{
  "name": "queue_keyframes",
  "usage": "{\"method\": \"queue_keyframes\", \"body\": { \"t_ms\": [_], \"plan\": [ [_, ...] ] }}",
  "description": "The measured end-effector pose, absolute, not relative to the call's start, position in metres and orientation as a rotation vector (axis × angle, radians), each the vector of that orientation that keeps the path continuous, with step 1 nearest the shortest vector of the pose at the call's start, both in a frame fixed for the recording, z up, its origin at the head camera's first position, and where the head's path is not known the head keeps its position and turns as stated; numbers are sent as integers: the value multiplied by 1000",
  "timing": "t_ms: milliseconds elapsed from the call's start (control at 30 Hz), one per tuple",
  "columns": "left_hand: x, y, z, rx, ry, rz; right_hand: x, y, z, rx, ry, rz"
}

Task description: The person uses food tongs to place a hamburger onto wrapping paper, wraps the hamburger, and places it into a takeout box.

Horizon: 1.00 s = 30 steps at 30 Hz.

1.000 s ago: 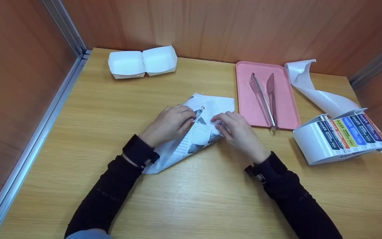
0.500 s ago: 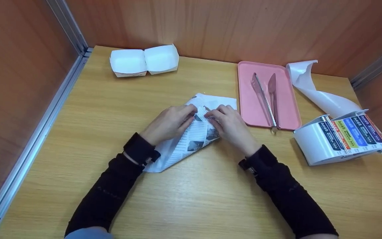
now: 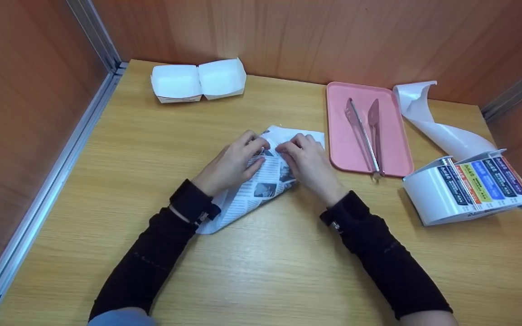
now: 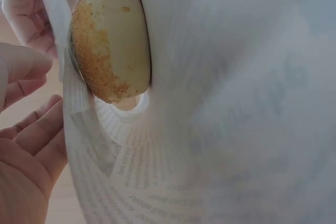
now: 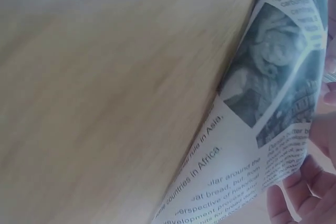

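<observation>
A sheet of newsprint-patterned wrapping paper (image 3: 268, 176) lies mid-table, folded over with a slanting front edge. Inside the fold, the left wrist view shows a pale bun (image 4: 113, 51) with a browned, crumbly side. My left hand (image 3: 229, 167) is at the paper's left side, fingers bent and thumb apart, gripping the fold near its top. Close beside it, my right hand (image 3: 311, 164) pinches the paper's upper right part with bent fingers. In the right wrist view, printed paper (image 5: 231, 166) slopes down to the tabletop, and fingers (image 5: 310, 182) show behind its edge.
An opened white carton (image 3: 177, 82) stands at the back left. A pink tray (image 3: 345, 156) at the back right carries tongs (image 3: 364, 136). Beyond it lies a curled white sheet (image 3: 447, 133), and a white holder with coloured labels (image 3: 428, 194) stands at the right.
My right hand has moved left, bringing its fingertips near my left hand's. My left fingers have lifted and spread a little at the fold. The paper's right side is drawn slightly inward.
</observation>
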<state>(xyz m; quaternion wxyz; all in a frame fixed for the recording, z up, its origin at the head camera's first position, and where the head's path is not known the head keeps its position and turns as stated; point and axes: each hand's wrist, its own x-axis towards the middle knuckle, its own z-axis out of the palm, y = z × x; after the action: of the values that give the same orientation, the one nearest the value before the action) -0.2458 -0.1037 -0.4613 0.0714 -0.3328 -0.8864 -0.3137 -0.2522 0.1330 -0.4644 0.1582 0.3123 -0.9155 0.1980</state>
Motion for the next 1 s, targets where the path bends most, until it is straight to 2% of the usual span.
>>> {"method": "queue_keyframes", "body": {
  "t_ms": [467,700,1000],
  "plan": [
    [-247,-101,-463,-1089,-2679,-829,-251,130,-464,901,-2652,483],
    [-242,-100,-463,-1093,-2728,-695,-254,136,-460,893,-2729,698],
    [-239,-97,-464,-1121,-2719,-595,-292,169,-443,476,-2915,860]
  ]
}}
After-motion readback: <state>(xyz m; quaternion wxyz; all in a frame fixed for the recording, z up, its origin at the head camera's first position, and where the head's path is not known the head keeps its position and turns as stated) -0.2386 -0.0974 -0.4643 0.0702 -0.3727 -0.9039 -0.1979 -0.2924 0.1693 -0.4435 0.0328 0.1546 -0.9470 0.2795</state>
